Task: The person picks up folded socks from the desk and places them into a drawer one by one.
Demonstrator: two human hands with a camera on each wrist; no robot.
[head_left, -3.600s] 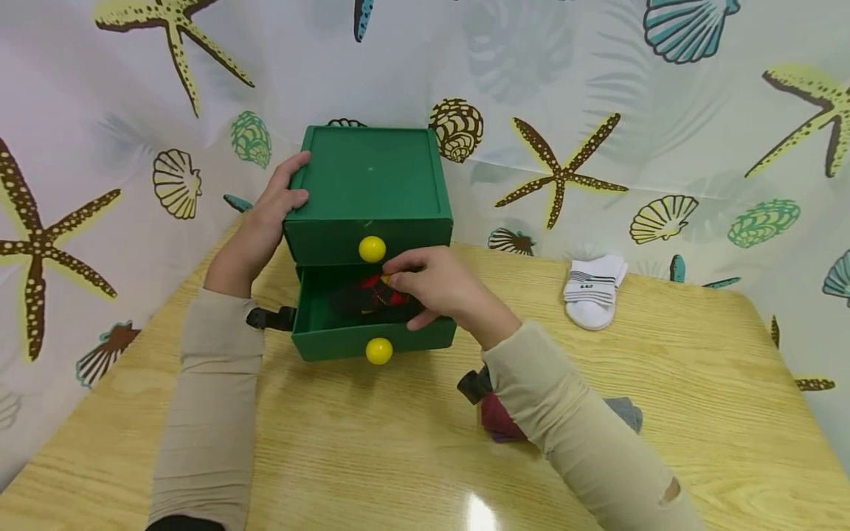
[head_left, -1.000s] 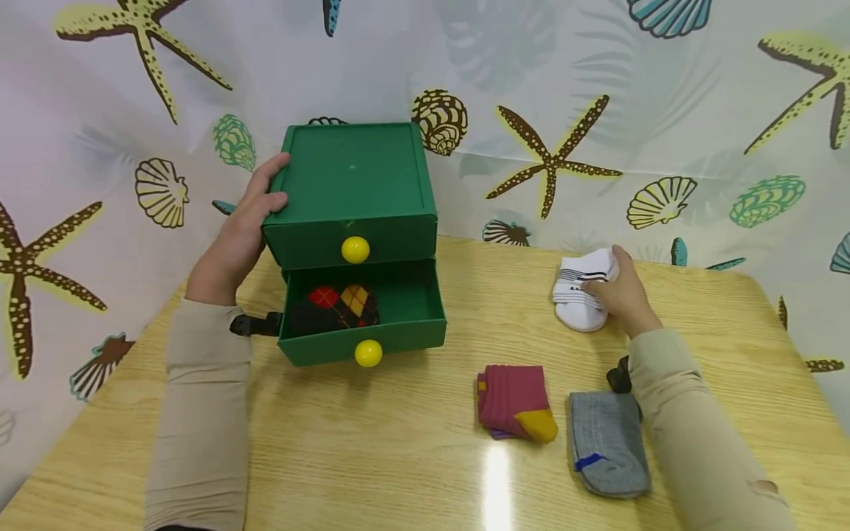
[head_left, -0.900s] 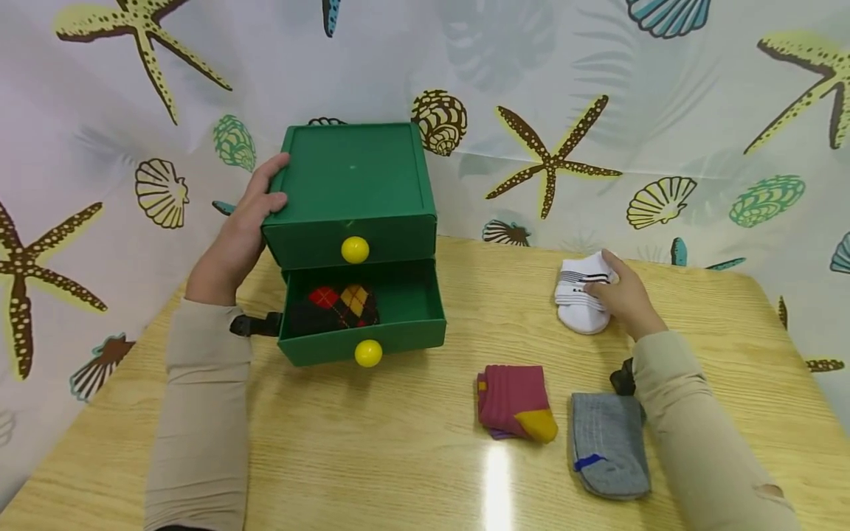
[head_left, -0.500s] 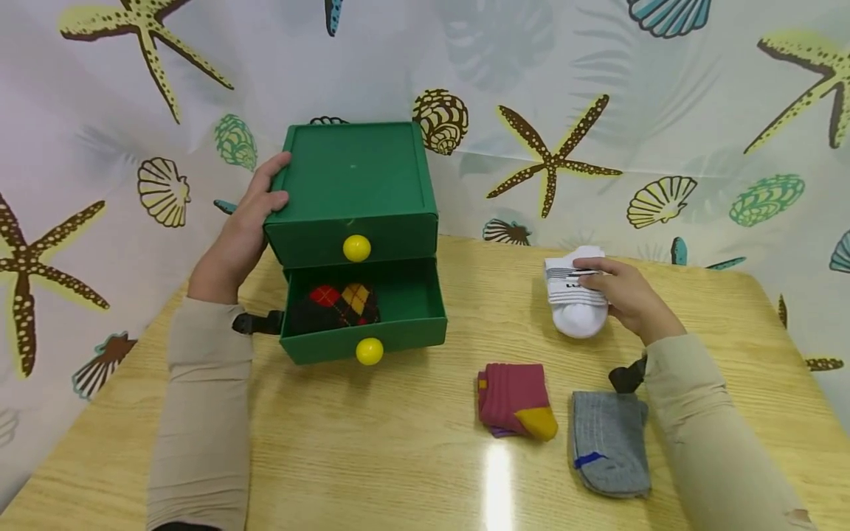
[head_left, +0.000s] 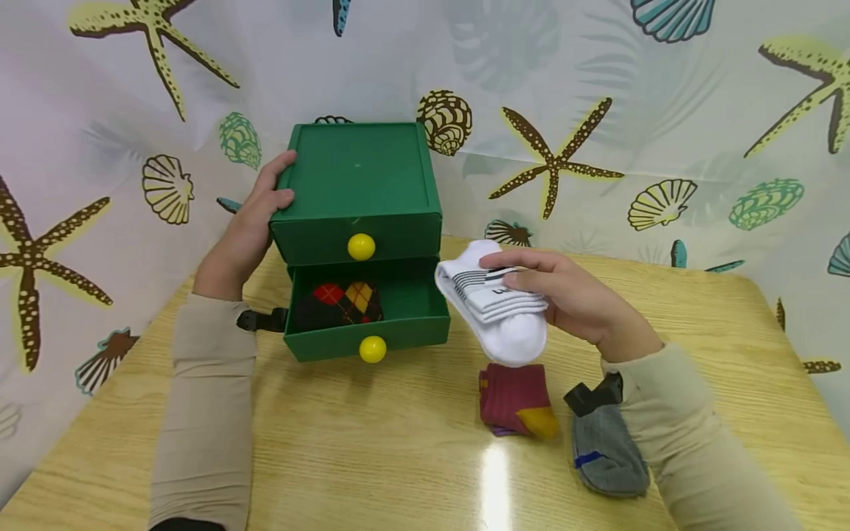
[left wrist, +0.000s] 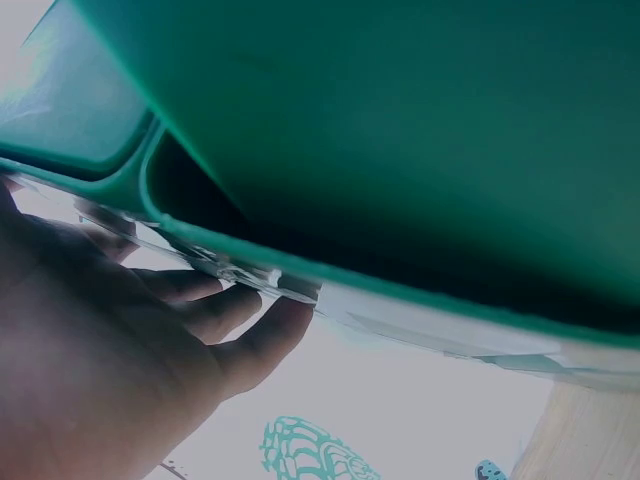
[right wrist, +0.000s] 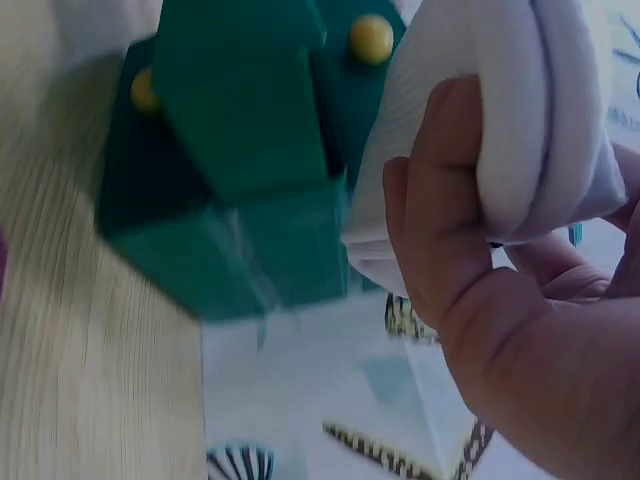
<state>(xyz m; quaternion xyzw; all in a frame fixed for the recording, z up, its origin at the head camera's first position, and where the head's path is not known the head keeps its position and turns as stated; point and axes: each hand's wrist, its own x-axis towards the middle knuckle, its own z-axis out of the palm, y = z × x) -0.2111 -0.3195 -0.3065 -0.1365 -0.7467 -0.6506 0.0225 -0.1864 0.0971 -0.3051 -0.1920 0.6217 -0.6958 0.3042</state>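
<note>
My right hand [head_left: 574, 295] holds a folded pair of white socks [head_left: 494, 302] with dark stripes, raised off the table to the right of the green drawer box [head_left: 361, 173]. In the right wrist view, fingers curl under the white socks [right wrist: 500, 120] and the thumb is partly hidden. My left hand [head_left: 249, 221] rests against the box's left side, its fingertips at the top edge. The left wrist view has that hand [left wrist: 130, 340] with fingers extended along the green wall. The lower drawer [head_left: 368, 339] stands pulled out, with black, red and yellow argyle socks [head_left: 341, 302] at its left.
Folded maroon socks [head_left: 511, 398] with mustard toes lie on the wooden table [head_left: 372, 450] below the white pair. Folded grey socks [head_left: 607, 457] lie to their right, partly behind the right wrist's camera. The upper drawer [head_left: 319, 240] is closed. A seashell-print curtain [head_left: 564, 66] stands behind.
My right hand has left the open drawer, gripped the white socks at the table's right, lifted them and carried them left towards the box. The left hand has stayed on the box's side.
</note>
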